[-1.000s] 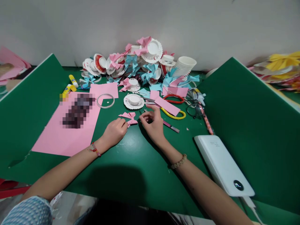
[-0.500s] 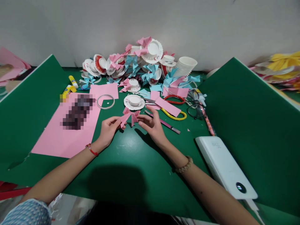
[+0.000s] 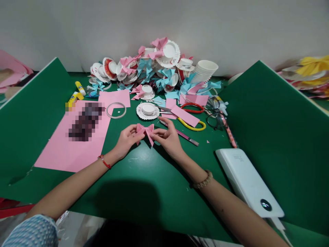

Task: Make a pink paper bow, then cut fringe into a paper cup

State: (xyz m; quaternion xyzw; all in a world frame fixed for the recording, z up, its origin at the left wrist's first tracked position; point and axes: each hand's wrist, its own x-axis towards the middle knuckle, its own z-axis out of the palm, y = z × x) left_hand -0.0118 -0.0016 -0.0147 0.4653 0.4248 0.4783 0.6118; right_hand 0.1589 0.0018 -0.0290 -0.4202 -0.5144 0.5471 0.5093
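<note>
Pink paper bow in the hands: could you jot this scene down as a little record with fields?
held item: pink paper bow, pinched from both sides
left hand: left hand grips the bow's left wing
right hand: right hand grips the bow's right wing
surface: green table
just beyond the hands: white paper-cup disc, tape ring, scissors
at the back: pile of finished pieces with pink and blue bows
left side: pink paper sheet, glue sticks
right side: white power bank
</note>
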